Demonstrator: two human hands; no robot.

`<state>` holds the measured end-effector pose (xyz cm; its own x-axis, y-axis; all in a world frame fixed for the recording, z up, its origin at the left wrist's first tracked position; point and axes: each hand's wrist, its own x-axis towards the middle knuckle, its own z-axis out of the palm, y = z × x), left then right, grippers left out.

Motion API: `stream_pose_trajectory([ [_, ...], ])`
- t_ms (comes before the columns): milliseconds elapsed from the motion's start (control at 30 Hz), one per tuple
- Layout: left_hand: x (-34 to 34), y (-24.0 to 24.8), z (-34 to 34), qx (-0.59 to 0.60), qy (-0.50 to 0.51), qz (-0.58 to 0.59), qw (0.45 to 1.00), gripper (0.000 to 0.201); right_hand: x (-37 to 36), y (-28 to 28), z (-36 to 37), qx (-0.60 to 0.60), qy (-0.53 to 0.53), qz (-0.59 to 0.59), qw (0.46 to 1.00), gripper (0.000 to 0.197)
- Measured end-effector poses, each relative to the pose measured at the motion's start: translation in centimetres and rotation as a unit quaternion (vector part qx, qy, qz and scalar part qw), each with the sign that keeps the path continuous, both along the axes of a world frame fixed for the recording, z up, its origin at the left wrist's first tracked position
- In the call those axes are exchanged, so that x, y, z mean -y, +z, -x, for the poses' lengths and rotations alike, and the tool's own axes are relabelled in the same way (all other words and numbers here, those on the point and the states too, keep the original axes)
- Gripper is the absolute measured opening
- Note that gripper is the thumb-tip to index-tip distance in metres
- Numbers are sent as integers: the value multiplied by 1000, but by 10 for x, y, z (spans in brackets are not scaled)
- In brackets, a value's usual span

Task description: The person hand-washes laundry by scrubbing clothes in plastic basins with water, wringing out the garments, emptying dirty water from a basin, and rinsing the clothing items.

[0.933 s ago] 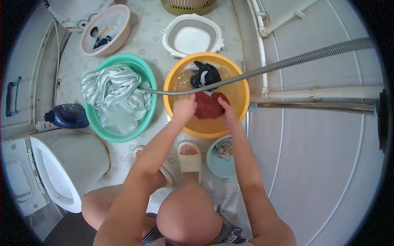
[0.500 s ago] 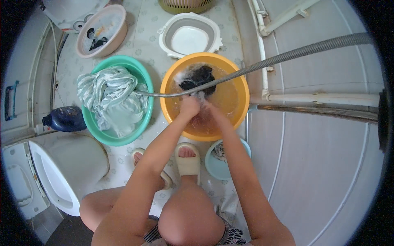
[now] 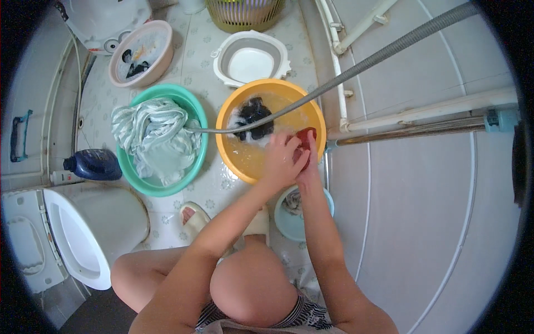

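Observation:
A dark red, wet bundle (image 3: pixel 305 135), which looks like a small cloth, is pressed between my two hands over the right side of an orange basin (image 3: pixel 227 156). My left hand (image 3: pixel 282 161) lies over it from the left with bent fingers. On the other side my right hand (image 3: pixel 309 162) cups it, its thumb and fingers around the bundle. Part of the bundle is hidden by my fingers. A black cloth (image 3: pixel 256 119) floats in the basin's soapy, yellowish water. Across it runs a grey ribbed hose (image 3: pixel 334 83).
Left of the basin stands a green tub (image 3: pixel 201 111) heaped with pale striped fabric (image 3: pixel 158 131). Farther off are a grey-white basin (image 3: pixel 222 50) and a pink basin (image 3: pixel 161 71). A light blue basin (image 3: pixel 289 228) sits by my right forearm. A blue bottle (image 3: pixel 97 165) and toilet (image 3: pixel 111 222) are at left.
Both hands have risen out of the water and shifted right, now with the dark red bundle between them. The black cloth has drifted left and slightly down in the basin.

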<state>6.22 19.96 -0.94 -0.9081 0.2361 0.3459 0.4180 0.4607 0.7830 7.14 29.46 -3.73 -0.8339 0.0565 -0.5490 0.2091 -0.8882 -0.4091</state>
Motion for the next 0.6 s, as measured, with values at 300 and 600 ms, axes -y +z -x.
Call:
stream_pose_trajectory([
  [300,6,-40,12,214,-119,-133,960,18,0,-35,12,67,19,-117,991,21],
  [600,58,-103,0,165,16,63,984,38,-28,53,175,55,132,-262,955,64],
])
